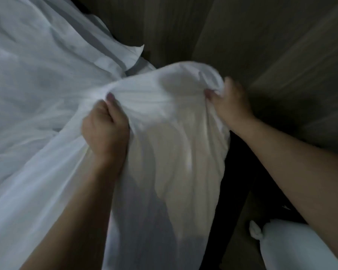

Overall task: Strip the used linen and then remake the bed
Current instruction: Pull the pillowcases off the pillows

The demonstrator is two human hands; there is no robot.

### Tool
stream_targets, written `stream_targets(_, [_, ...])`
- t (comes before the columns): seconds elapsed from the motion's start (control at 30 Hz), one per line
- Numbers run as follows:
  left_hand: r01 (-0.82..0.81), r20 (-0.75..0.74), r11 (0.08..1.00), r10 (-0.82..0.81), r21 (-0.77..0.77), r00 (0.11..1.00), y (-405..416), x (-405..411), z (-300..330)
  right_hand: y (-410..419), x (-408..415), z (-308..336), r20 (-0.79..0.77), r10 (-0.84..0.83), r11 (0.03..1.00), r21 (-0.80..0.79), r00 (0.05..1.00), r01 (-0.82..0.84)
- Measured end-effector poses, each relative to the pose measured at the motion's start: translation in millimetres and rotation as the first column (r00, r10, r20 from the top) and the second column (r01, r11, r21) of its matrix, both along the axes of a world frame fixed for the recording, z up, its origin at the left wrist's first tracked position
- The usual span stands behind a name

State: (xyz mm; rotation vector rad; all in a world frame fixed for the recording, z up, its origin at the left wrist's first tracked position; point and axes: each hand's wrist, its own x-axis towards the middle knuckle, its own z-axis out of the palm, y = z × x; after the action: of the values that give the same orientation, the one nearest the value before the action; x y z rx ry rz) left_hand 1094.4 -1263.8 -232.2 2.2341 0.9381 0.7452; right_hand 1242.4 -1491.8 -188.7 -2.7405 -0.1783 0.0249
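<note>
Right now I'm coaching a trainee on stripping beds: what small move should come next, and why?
Probably keep both grips and draw the white sheet toward the body. The left hand and right hand each clutch a bunched edge, yet the cloth runs on over the bed, so it looks not fully freed.

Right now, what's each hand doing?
Left hand: fist closed, gripping the white sheet.
Right hand: fingers curled, gripping the same sheet's bunched edge.

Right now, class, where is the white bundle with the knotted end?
In the head view, the white bundle lies at the lower right on the floor, below the right forearm and right of the lifted sheet.
</note>
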Motion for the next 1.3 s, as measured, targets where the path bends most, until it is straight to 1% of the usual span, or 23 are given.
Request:
stream_targets(0.03, [0.104,-0.199,0.995,-0.103,-0.005,0.975,-0.3,-1.8,-31.5,-2.8,-5.7,-12.8,-0.063,-0.023,0.996,-0.083,0.998,0.018])
stream_targets(0.07, [0.199,-0.371,0.979,-0.202,-0.047,0.906,-2.4,-10.2,-57.6,-4.7,-17.7,-24.8,-0.135,-0.041,0.989,-0.144,0.990,0.021])
stream_targets(0.1, [0.255,-0.502,0.948,-0.318,-0.192,0.804,-6.9,-22.3,-73.6,-6.4,-34.1,-35.3,-0.205,-0.054,0.984,-0.177,0.977,0.017])
stream_targets(0.13, [0.275,-0.569,0.916,-0.398,-0.292,0.720,-12.1,-34.8,-84.5,-7.9,-53.9,-43.4,-0.258,-0.053,0.983,-0.184,0.965,0.005])
stream_targets(0.17, [0.323,-0.579,0.890,-0.454,-0.320,0.677,-12.4,-42.4,-94.3,-9.3,-75.3,-48.5,-0.294,-0.033,0.986,-0.168,0.955,-0.017])
stream_targets(0.2, [0.412,-0.590,0.872,-0.484,-0.265,0.646,-12.5,-47.3,-96.2,-10.7,-97.5,-49.6,-0.313,-0.005,0.988,-0.146,0.950,-0.043])
stream_targets(0.23, [0.502,-0.625,0.852,-0.474,-0.148,0.620,-14.9,-53.2,-87.3,-13.1,-119.1,-47.6,-0.321,0.020,0.990,-0.124,0.947,-0.063])
stream_targets(0.27, [0.578,-0.655,0.806,-0.505,-0.126,0.562,-14.9,-59.4,-69.5,-14.9,-139.9,-41.9,-0.320,0.037,0.991,-0.108,0.947,-0.075])
stream_targets(0.3, [0.606,-0.652,0.790,-0.509,-0.094,0.562,-14.7,-66.5,-51.8,-16.7,-159.4,-32.5,-0.318,0.042,0.992,-0.100,0.947,-0.077])
stream_targets(0.37, [0.591,-0.614,0.802,-0.513,-0.092,0.600,-17.0,-84.9,-16.3,-20.9,-194.8,-3.5,-0.299,0.029,0.996,-0.078,0.954,-0.054])
stream_targets(0.4, [0.606,-0.600,0.792,-0.519,-0.070,0.609,-21.3,-93.1,4.7,-24.4,-210.1,14.7,-0.285,0.015,0.998,-0.058,0.958,-0.033])
stream_targets(0.5, [0.686,-0.562,0.728,-0.564,0.008,0.605,-42.6,-117.4,72.3,-41.7,-255.8,76.6,-0.212,-0.009,1.000,-0.005,0.977,0.008])
stream_targets(0.6, [0.734,-0.492,0.676,-0.618,0.064,0.613,-71.6,-146.9,139.3,-62.9,-307.0,141.8,-0.091,-0.042,0.997,0.053,0.995,0.047])
stream_targets(0.73, [0.800,-0.413,0.585,-0.701,0.133,0.581,-115.9,-197.7,213.3,-97.5,-378.5,222.0,0.086,-0.116,0.991,0.076,0.990,0.110])
stream_targets(0.83, [0.859,-0.391,0.453,-0.765,0.239,0.512,-143.0,-229.6,248.8,-130.3,-426.9,266.9,0.152,-0.219,0.970,0.140,0.964,0.199])
stream_targets(0.87, [0.865,-0.387,0.419,-0.776,0.275,0.498,-152.9,-239.5,256.7,-142.8,-442.7,277.9,0.171,-0.257,0.959,0.164,0.951,0.230])
stream_targets(0.93, [0.877,-0.365,0.378,-0.804,0.298,0.470,-177.1,-258.1,272.5,-167.6,-473.9,295.3,0.186,-0.338,0.934,0.188,0.922,0.305])
stream_targets(1.0, [0.897,-0.332,0.293,-0.853,0.331,0.402,-210.5,-273.2,287.6,-193.6,-505.6,308.8,0.189,-0.426,0.900,0.184,0.884,0.395])
stream_targets(1.13, [0.899,-0.262,0.089,-0.940,0.430,0.218,-297.0,-301.6,315.7,-251.6,-583.6,319.7,0.192,-0.596,0.802,0.194,0.780,0.566])
stream_targets(1.23, [0.879,-0.213,-0.040,-0.975,0.475,0.071,-367.0,-343.1,335.2,-291.3,-662.0,326.8,0.189,-0.709,0.706,0.192,0.680,0.682])
stream_targets(1.3, [0.861,-0.209,-0.137,-0.977,0.489,-0.037,-409.9,-382.3,346.0,-311.2,-719.2,335.4,0.192,-0.773,0.634,0.182,0.605,0.752])
